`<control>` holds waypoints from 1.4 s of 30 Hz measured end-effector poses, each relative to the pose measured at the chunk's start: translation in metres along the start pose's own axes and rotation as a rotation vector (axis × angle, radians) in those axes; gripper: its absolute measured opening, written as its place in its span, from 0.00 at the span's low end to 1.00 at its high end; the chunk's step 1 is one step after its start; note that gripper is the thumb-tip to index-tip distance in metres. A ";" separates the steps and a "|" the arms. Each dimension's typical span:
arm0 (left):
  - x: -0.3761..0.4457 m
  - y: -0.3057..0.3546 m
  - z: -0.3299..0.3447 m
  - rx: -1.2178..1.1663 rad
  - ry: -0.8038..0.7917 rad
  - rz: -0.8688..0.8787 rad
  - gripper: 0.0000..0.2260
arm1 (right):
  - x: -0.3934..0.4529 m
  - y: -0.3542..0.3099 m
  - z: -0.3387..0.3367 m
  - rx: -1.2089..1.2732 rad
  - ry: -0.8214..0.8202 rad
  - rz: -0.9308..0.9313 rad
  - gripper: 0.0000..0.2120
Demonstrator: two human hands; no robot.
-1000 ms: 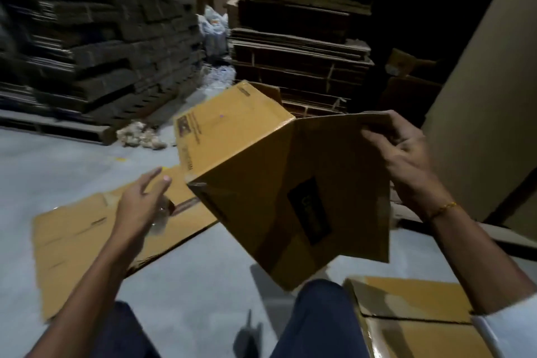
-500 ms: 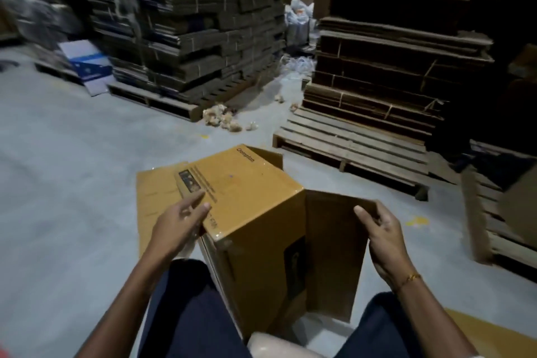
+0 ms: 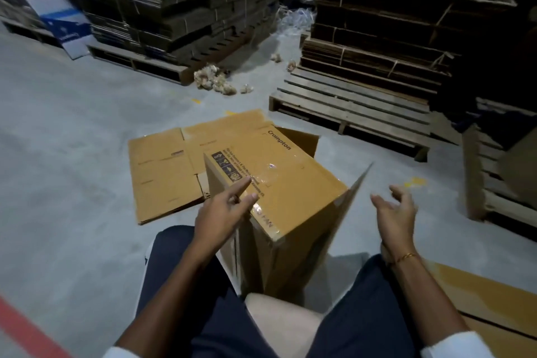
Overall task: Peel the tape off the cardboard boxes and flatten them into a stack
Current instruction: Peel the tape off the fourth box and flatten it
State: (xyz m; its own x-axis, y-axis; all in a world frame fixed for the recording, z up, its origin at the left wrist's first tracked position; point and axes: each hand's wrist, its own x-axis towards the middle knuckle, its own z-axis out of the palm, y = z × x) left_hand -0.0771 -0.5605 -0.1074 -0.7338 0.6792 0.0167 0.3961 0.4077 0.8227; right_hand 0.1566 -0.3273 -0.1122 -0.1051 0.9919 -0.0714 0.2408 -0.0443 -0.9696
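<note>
A yellow-brown cardboard box (image 3: 293,192) printed "Crampton" stands tilted between my knees, with clear tape (image 3: 268,176) glinting across its top face. One flap (image 3: 345,212) hangs open on its right side. My left hand (image 3: 222,213) rests on the box's near left edge, fingers stretched over the taped face. To the right of the flap, my right hand (image 3: 393,213) hovers with its fingers spread, touching nothing. A flattened box (image 3: 165,174) lies on the floor behind the standing one.
A wooden pallet (image 3: 348,107) sits ahead on the right, with stacks of flattened cardboard (image 3: 386,14) behind it. More stacks (image 3: 174,0) stand at back left. Crumpled scraps (image 3: 215,83) litter the grey floor. More flat cardboard (image 3: 491,299) lies by my right leg.
The box came down from mid-air and now stands between my knees. My right hand let go of the flap and drew away to the right. My left hand moved onto the box.
</note>
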 end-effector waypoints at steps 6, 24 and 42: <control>-0.006 0.004 0.011 0.035 0.052 0.013 0.21 | -0.126 0.014 0.024 0.070 -0.458 0.070 0.07; 0.000 0.029 0.039 -0.004 0.126 -0.061 0.21 | -0.167 0.013 0.033 0.229 -0.379 0.019 0.14; -0.002 0.029 0.040 0.044 0.133 -0.035 0.23 | -0.140 0.007 0.037 0.089 -0.410 -0.128 0.06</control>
State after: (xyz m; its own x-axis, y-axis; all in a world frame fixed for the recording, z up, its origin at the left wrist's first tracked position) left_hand -0.0417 -0.5257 -0.1067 -0.8132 0.5783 0.0660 0.3905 0.4581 0.7985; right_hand 0.1369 -0.4709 -0.1177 -0.5075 0.8614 -0.0187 0.1185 0.0483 -0.9918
